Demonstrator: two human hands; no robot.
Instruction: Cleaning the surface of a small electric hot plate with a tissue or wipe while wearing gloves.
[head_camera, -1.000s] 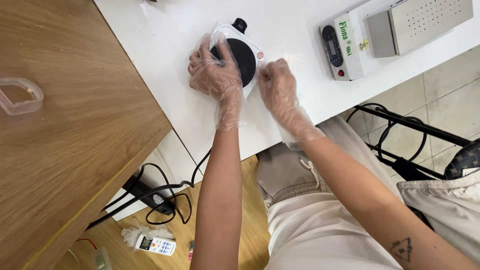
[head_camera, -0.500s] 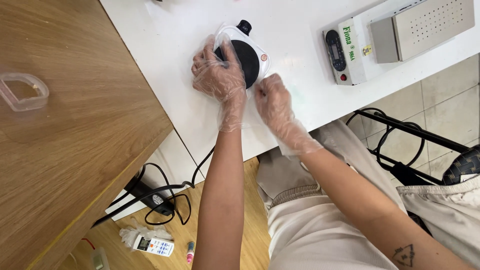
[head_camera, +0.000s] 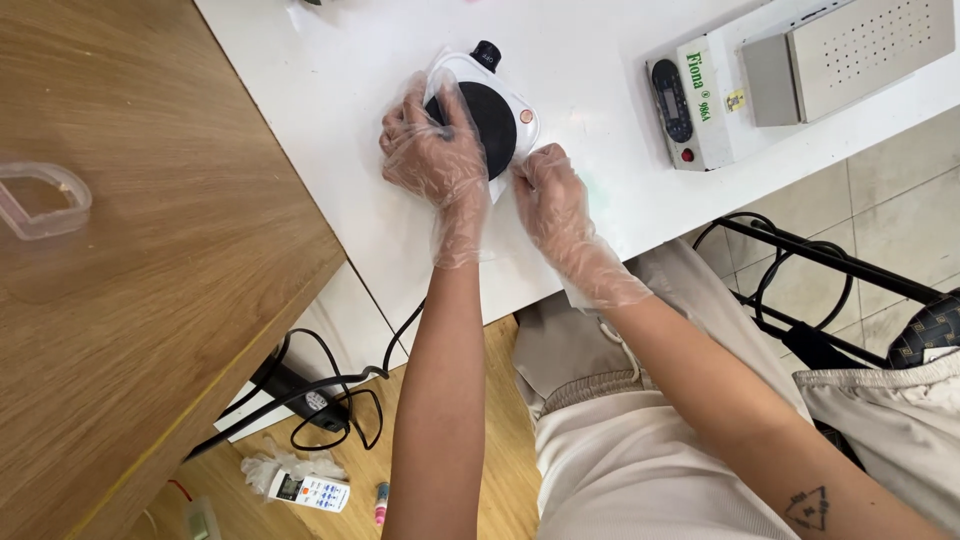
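White bench: long top (head_camera: 330, 90) running across the upper frame, butted against a wooden table (head_camera: 150, 300) on the left.
Hotplate: small white unit (head_camera: 510, 100) with a round black plate (head_camera: 492, 122) and a black knob (head_camera: 486, 55) at its far end; sits on the bench, near the front edge, partly under a clear plastic film.
Left hand: gloved (head_camera: 432, 152), laid over the near-left part of the black plate, fingers (head_camera: 445, 100) spread and curled down onto the film and the plate; pressing, not closed round anything.
Right hand: gloved (head_camera: 552, 200), just beside the hotplate's near-right corner, fingertips (head_camera: 530, 160) bent in and touching the unit's edge; whether they pinch the film I cannot tell.
Meter box: white and grey instrument (head_camera: 690, 100) further right on the bench, well apart from the hands.
Metal case: perforated grey box (head_camera: 850, 55) next to the meter box.
Wooden table: clear plastic frame (head_camera: 40, 200) lies on it.
Floor: black cable (head_camera: 320, 390), a small remote (head_camera: 312, 492).
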